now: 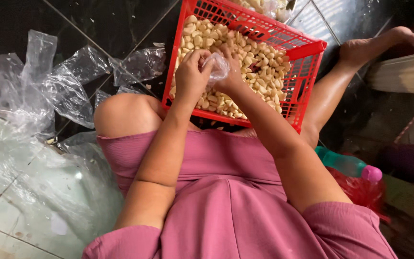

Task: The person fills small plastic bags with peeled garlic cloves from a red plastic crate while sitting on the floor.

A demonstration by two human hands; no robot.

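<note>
Both hands — left hand [191,72], right hand [230,72] — fingers clamped on small clear bag [218,65] over red basket [307,50] of garlic cloves [259,72] — thin film could tear or slip, likely spilling cloves.

A small clear plastic bag [218,67] sits at upper centre of the frame, pinched between the left hand [191,72] and the right hand [231,76]. More clear plastic bags [49,84] lie crumpled on the dark floor at the upper left, empty and wrinkled. A larger sheet of clear plastic [49,192] spreads over the lower left. At right of centre lies a green bottle [343,163] with a pink cap, beside a red mesh bag [360,189].
</note>
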